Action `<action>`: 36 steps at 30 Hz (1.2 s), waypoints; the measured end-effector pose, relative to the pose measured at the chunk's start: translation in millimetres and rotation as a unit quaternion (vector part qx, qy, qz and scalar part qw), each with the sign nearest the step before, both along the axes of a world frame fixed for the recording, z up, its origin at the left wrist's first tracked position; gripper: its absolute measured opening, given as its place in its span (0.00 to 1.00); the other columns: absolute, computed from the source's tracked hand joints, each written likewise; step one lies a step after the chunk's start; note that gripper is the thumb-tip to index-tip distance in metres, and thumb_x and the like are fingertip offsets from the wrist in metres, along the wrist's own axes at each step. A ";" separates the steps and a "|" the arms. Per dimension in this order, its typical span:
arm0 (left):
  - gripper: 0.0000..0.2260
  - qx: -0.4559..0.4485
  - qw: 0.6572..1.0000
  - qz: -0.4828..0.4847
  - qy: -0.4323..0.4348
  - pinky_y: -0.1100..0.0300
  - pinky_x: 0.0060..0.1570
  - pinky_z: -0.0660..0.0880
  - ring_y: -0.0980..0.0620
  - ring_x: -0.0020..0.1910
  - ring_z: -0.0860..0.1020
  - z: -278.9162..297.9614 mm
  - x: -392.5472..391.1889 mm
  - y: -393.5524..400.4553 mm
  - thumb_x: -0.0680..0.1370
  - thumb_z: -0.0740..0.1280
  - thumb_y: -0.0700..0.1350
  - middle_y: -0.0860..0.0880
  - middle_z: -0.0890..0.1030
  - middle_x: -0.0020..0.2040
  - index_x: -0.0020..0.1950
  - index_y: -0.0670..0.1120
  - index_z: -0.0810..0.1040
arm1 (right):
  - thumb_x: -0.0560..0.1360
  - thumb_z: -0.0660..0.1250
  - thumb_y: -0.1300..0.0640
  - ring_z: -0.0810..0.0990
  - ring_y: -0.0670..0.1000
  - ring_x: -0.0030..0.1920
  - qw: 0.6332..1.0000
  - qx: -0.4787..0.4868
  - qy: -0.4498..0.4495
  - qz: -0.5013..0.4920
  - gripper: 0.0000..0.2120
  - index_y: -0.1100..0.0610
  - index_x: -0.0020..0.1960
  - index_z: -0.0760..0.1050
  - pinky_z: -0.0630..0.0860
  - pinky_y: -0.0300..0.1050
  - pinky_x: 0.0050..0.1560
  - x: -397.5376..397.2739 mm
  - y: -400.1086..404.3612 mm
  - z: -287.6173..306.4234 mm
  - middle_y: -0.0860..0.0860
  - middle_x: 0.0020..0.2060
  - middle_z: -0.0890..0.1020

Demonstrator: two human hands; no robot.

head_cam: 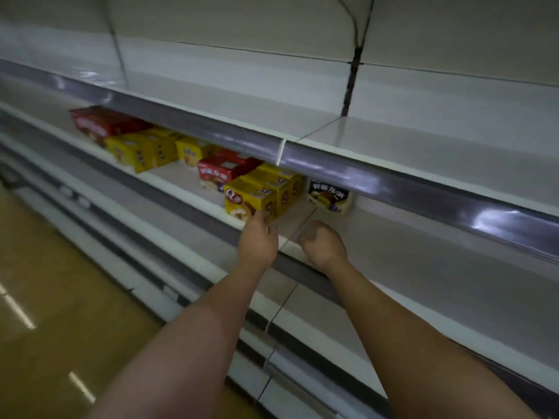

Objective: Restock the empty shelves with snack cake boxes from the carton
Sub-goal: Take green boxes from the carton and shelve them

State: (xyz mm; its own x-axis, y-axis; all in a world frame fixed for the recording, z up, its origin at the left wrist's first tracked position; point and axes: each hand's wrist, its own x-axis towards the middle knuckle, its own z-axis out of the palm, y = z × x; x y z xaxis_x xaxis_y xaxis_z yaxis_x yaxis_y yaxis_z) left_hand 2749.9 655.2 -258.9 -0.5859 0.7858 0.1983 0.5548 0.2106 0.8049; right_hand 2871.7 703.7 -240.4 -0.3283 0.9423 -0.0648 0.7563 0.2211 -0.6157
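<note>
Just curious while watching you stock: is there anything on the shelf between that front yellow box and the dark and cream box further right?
No. In the head view, only bare white shelf separates the yellow box from the dark and cream box.

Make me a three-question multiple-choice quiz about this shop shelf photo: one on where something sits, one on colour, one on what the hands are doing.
1. Where is the dark-fronted box?
A. right of the yellow boxes
B. on the top shelf
C. on the floor

2. What colour is the box nearest the left hand?
A. green
B. yellow
C. blue

3. What does the right hand hold?
A. a box
B. a carton
C. nothing

Answers:
1 A, it stands alone beside them.
2 B, the yellow box touches its fingertips.
3 C, its curled fingers are empty.
</note>
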 end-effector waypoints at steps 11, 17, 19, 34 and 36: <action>0.14 -0.057 0.968 0.237 -0.057 0.56 0.54 0.72 0.41 0.58 0.76 -48.4 -61.0 -201.5 0.80 0.60 0.40 0.41 0.77 0.60 0.64 0.39 0.74 | 0.78 0.62 0.51 0.73 0.57 0.65 0.972 -0.036 -0.034 0.230 0.23 0.57 0.71 0.67 0.71 0.47 0.63 -68.7 -128.6 -42.4 0.56 0.67 0.73; 0.14 -0.100 0.915 0.376 -0.109 0.56 0.56 0.70 0.42 0.59 0.76 -81.5 -74.6 -337.1 0.79 0.61 0.40 0.39 0.76 0.61 0.64 0.39 0.74 | 0.78 0.62 0.53 0.76 0.57 0.60 0.941 -0.090 -0.061 0.321 0.22 0.57 0.70 0.69 0.74 0.47 0.59 -117.0 -225.4 -86.2 0.55 0.65 0.75; 0.13 -0.107 0.898 0.413 -0.106 0.56 0.55 0.71 0.42 0.58 0.76 -92.5 -75.7 -386.9 0.79 0.62 0.41 0.40 0.77 0.60 0.63 0.40 0.75 | 0.78 0.62 0.53 0.76 0.55 0.60 0.925 -0.103 -0.074 0.359 0.23 0.56 0.72 0.67 0.74 0.46 0.59 -133.5 -266.1 -95.8 0.53 0.67 0.73; 0.14 -0.170 0.792 0.559 -0.179 0.52 0.56 0.72 0.44 0.62 0.73 -150.1 -62.2 -636.1 0.80 0.62 0.44 0.45 0.74 0.64 0.65 0.44 0.73 | 0.79 0.62 0.54 0.73 0.56 0.65 0.827 -0.143 -0.122 0.530 0.21 0.60 0.70 0.67 0.70 0.43 0.58 -172.5 -507.3 -137.9 0.56 0.66 0.74; 0.15 -0.181 0.794 0.548 -0.191 0.52 0.58 0.73 0.43 0.62 0.73 -157.2 -64.3 -648.2 0.79 0.64 0.45 0.44 0.73 0.64 0.65 0.46 0.72 | 0.79 0.62 0.52 0.75 0.55 0.60 0.822 -0.149 -0.122 0.536 0.19 0.58 0.68 0.70 0.71 0.44 0.54 -178.0 -519.4 -143.6 0.54 0.63 0.76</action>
